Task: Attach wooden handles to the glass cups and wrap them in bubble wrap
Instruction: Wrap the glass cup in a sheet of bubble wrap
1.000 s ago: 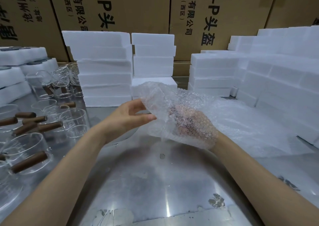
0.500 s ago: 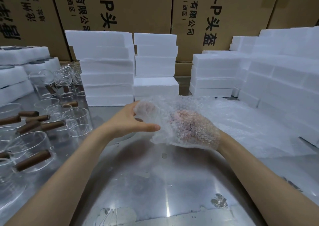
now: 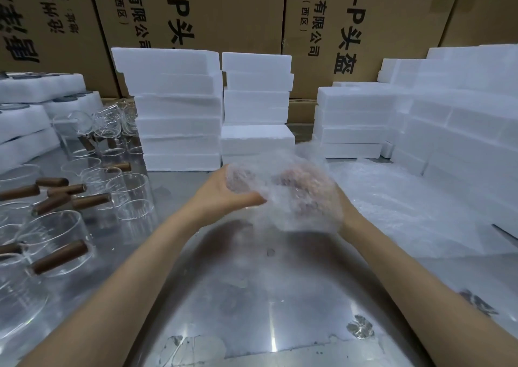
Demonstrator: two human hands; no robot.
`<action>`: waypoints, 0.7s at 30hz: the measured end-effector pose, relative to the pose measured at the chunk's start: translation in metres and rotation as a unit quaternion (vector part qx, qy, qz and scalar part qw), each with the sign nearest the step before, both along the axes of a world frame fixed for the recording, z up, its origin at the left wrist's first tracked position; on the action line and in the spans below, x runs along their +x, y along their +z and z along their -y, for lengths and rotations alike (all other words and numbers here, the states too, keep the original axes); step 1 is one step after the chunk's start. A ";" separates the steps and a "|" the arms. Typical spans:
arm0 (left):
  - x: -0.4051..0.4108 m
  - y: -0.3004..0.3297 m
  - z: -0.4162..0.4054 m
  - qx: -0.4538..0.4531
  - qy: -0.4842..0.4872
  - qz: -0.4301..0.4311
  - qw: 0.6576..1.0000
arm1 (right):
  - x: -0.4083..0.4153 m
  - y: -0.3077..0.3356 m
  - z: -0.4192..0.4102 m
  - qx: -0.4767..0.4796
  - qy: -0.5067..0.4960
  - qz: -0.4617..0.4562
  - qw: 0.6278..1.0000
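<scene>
Both my hands hold a bundle of bubble wrap (image 3: 283,198) above the middle of the metal table (image 3: 252,296). My left hand (image 3: 224,195) grips its left end, thumb under and fingers curled inside the wrap. My right hand (image 3: 308,198) is covered by the wrap and shows only as a pink blur; it seems to cup the bundle. Whether a cup is inside I cannot tell. Glass cups with wooden handles (image 3: 59,257) stand at the left. Loose wooden handles (image 3: 56,195) lie among empty glass cups (image 3: 126,192).
White foam blocks are stacked at the back (image 3: 173,108), back centre (image 3: 256,100) and right (image 3: 448,131). A sheet pile of bubble wrap (image 3: 406,206) lies on the table at the right. Cardboard boxes (image 3: 224,10) form the back wall. Foam trays (image 3: 25,114) sit far left.
The loose flap of bubble wrap has been folded down into a tighter bundle. My left hand moved right and closed onto its left end. The bundle sits more compact between both hands.
</scene>
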State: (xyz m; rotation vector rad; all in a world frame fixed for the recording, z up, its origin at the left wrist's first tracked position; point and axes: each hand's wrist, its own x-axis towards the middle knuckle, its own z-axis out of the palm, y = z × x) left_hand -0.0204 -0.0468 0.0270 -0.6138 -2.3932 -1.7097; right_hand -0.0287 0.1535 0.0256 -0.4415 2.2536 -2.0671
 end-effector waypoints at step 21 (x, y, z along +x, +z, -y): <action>0.003 -0.012 -0.020 0.089 -0.017 0.035 0.995 | 0.000 0.002 0.003 -0.100 -0.143 -0.045 0.984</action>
